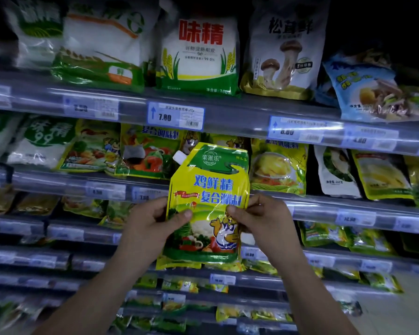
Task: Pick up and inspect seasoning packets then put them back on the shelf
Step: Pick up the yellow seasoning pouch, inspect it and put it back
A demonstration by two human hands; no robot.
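Note:
A yellow and green seasoning packet (207, 204) with blue lettering and a white corner spout is held upright in front of the shelves, its printed front facing me. My left hand (153, 223) grips its left edge, thumb on the front. My right hand (261, 218) grips its right edge in the same way. The packet hangs in front of the middle shelf rail (107, 187), away from the shelved goods.
Several shelves run across the view. A white and green bag (198, 54) and a mushroom bag (283, 52) stand on the top shelf. Yellow packets (278, 165) line the shelf behind the held packet. Blue price tags (176, 116) sit on the rails. More packets fill the lower shelves.

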